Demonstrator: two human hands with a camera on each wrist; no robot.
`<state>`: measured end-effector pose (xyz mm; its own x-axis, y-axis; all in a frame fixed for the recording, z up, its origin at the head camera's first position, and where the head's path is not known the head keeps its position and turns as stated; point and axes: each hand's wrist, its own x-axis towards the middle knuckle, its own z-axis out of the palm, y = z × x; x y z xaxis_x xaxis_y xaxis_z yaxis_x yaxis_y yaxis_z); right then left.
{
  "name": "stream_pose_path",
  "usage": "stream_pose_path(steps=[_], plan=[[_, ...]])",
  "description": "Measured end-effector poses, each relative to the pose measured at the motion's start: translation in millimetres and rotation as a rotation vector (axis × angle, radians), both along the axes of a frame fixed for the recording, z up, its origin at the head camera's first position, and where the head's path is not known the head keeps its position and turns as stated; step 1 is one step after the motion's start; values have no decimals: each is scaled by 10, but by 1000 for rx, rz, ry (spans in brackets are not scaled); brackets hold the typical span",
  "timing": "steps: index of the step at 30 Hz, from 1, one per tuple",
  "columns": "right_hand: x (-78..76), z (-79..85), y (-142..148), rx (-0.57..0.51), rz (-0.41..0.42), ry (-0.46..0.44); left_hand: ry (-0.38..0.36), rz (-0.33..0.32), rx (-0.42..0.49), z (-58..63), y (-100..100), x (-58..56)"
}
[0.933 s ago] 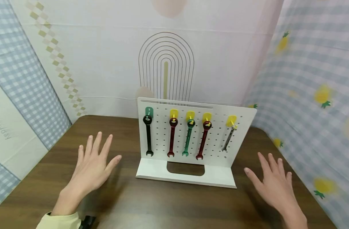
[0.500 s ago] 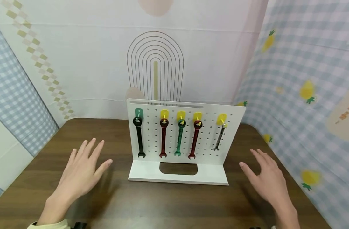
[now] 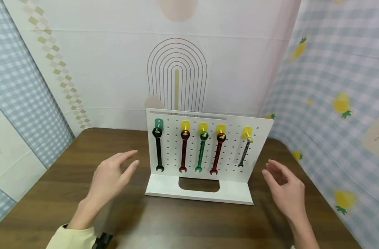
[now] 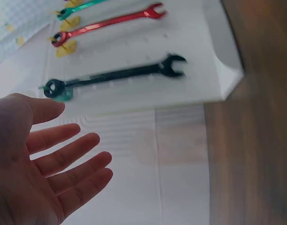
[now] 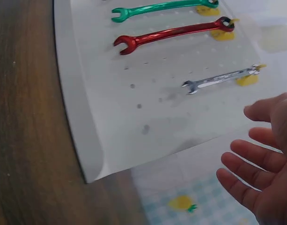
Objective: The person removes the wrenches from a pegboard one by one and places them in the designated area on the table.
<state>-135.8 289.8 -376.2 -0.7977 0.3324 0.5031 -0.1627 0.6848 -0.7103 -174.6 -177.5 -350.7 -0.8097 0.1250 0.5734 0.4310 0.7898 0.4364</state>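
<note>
A white pegboard stand [image 3: 201, 188] stands upright on the table. From its hooks hang a black combination wrench [image 3: 159, 150] at the left, a red wrench [image 3: 183, 152], a green wrench [image 3: 201, 152], a second red wrench [image 3: 218, 154] and a small silver wrench [image 3: 245, 152] at the right. My left hand [image 3: 110, 178] hovers left of the board with relaxed fingers, nearest the black wrench. On the other side my right hand [image 3: 287, 190] hovers, fingers gently bent, nearest the silver wrench. Both wrist views show bare palms holding nothing.
The brown wooden table [image 3: 177, 221] spreads in front of the stand. A white printed cloth [image 3: 114, 69] hangs behind it, and a blue checked cloth with pineapples [image 3: 326, 138] hangs close on the right. One green hook [image 3: 159, 122] and several yellow hooks bear the wrenches.
Both hands, spread flat before, have turned inward with fingers drawn together and bent. The left hand has come closer to the board. The wrenches hang as before; the head view shifted slightly.
</note>
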Motion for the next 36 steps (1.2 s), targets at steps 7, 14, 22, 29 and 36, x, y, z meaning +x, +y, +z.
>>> stream_pose_path(steps=[7, 14, 22, 29, 36], plan=[[-171, -79, 72, -125, 89, -96, -138, -55, 109, 37, 204, -152], [-315, -120, 56, -173, 207, -120, -215, -105, 211, 75, 344, -298], [-328, -236, 77, -230, 262, -148, -306, -108, 281, 64, 420, -367], [-332, -305, 72, -272, 283, -134, -335, -109, 319, 33, 486, -411], [-342, -266, 39, -264, 267, -136, -343, -105, 348, 43, 521, -475]])
